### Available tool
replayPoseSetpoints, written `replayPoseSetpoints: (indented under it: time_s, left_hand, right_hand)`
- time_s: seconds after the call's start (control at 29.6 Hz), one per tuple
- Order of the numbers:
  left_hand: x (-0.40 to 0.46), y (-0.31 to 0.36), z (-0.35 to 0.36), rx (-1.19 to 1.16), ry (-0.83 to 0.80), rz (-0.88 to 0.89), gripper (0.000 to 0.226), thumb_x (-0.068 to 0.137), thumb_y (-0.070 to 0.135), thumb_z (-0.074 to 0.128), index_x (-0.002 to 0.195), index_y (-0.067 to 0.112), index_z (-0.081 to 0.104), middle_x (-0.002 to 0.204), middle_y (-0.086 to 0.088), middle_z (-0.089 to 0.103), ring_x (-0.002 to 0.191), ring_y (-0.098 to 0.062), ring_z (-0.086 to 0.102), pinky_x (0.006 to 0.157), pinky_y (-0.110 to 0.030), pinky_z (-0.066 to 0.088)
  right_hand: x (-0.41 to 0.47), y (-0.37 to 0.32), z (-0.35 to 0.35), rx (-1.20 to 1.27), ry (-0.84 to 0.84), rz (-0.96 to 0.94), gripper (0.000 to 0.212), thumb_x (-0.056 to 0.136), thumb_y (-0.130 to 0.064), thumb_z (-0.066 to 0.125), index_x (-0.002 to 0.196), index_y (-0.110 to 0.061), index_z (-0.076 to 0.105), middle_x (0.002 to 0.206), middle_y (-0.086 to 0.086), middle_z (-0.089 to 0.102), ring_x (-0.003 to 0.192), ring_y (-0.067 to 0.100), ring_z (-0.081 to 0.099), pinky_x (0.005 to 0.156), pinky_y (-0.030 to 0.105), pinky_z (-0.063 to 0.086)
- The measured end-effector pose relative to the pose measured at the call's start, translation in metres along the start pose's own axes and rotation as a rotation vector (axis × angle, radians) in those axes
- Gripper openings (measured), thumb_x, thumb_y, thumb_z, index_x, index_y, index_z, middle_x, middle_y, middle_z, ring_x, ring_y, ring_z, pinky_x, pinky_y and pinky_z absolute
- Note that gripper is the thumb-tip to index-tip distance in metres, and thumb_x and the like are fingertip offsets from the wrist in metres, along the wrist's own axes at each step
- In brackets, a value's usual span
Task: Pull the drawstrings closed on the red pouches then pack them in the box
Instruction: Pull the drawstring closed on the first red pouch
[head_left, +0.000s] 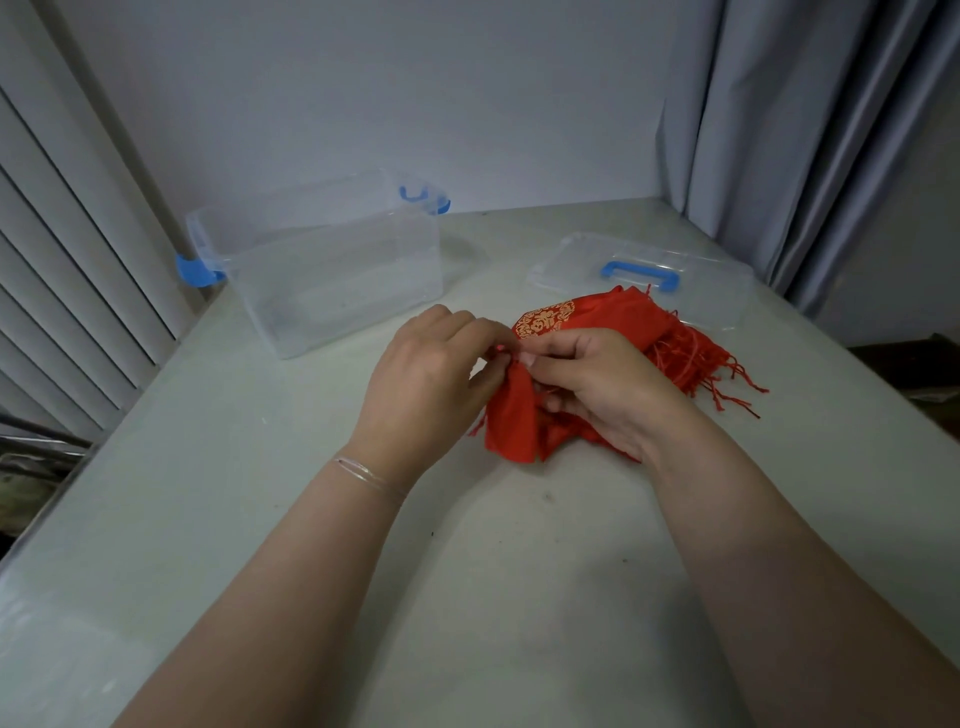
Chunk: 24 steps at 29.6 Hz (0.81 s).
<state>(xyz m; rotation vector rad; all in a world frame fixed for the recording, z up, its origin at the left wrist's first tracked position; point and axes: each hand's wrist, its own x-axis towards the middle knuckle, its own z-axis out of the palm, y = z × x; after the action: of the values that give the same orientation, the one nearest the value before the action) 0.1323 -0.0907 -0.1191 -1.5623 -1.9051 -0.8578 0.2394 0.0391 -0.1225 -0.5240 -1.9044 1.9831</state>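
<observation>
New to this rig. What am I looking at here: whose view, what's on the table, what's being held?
There is no robot: a person works with bare hands, and the single picture comes from a camera worn on their head, looking forward and down. The left hand and right hand both pinch the top of one red pouch. More red pouches lie in a pile just behind, strings trailing right. On the table a clear box with blue latches stands open and looks empty at left; its lid, blue handle up, lies at right.

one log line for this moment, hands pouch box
left hand: pinching pouch top | right hand: same | box: open, empty | lid: on table
</observation>
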Motion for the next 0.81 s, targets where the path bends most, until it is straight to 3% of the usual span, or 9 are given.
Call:
replayPoseSetpoints:
  time_s: [0.14,0.34,0.47,0.58,0.64,0.74,0.81]
  left_hand:
    - [0.000,-0.005,0.002,0.065,0.014,0.067,0.012,0.088,0.021,0.061,0.087,0.014,0.071,0.073,0.002,0.064,0.068,-0.023,0.050,0.062,-0.036,0.043]
    - [0.001,-0.004,0.000,-0.100,-0.006,-0.032,0.015,0.085,0.027,0.061,0.088,0.018,0.074,0.076,0.007,0.068,0.073,-0.016,0.051,0.065,-0.026,0.041]
    - [0.000,-0.005,0.000,-0.088,-0.012,-0.053,0.012,0.083,0.021,0.064,0.087,0.017,0.075,0.076,0.005,0.070,0.072,-0.019,0.055,0.065,-0.028,0.041]
    - [0.001,-0.008,-0.002,-0.049,-0.015,-0.098,0.024,0.085,0.029,0.051,0.082,0.015,0.070,0.073,0.004,0.068,0.072,-0.023,0.056,0.065,-0.029,0.039]
    - [0.001,-0.009,-0.002,-0.055,-0.038,-0.164,0.022,0.087,0.030,0.053,0.082,0.014,0.068,0.076,0.004,0.067,0.076,-0.022,0.056,0.067,-0.030,0.040]
    - [0.000,-0.004,0.001,-0.271,-0.107,-0.312,0.004,0.091,0.017,0.060,0.087,0.018,0.062,0.089,0.007,0.069,0.086,-0.011,0.061,0.078,-0.029,0.047]
    - [0.000,0.002,0.001,-0.441,-0.142,-0.367,0.008,0.093,0.014,0.056,0.089,0.020,0.055,0.089,0.012,0.068,0.084,-0.001,0.062,0.080,-0.019,0.048]
  right_hand:
    - [-0.002,-0.005,-0.002,-0.039,-0.012,-0.004,0.013,0.088,-0.002,0.061,0.099,-0.004,0.069,0.065,0.000,0.063,0.051,0.003,0.057,0.048,0.016,0.046]
    - [-0.005,-0.010,-0.002,-0.245,-0.032,-0.110,0.012,0.088,-0.001,0.060,0.085,-0.012,0.066,0.066,0.005,0.061,0.054,0.010,0.057,0.049,0.017,0.049]
    - [-0.004,-0.007,0.003,-0.412,0.017,-0.165,0.014,0.089,-0.005,0.055,0.081,-0.016,0.060,0.062,0.002,0.059,0.052,0.011,0.056,0.051,0.024,0.050]
    - [-0.005,-0.006,0.004,-0.552,0.052,-0.208,0.008,0.088,-0.013,0.051,0.081,-0.014,0.056,0.061,-0.004,0.057,0.055,0.011,0.054,0.062,0.037,0.052]
    - [-0.005,-0.005,0.002,-0.615,0.045,-0.228,0.010,0.087,-0.015,0.050,0.078,-0.016,0.053,0.056,-0.012,0.055,0.053,0.005,0.051,0.063,0.036,0.050]
    - [-0.004,-0.005,0.001,-0.652,0.067,-0.255,0.014,0.086,-0.015,0.049,0.074,-0.020,0.050,0.050,-0.014,0.053,0.049,0.003,0.047,0.057,0.032,0.046]
    - [-0.003,-0.006,0.003,-0.458,0.091,-0.219,0.017,0.088,-0.011,0.045,0.075,-0.020,0.050,0.053,-0.009,0.052,0.050,0.009,0.050,0.048,0.028,0.042]
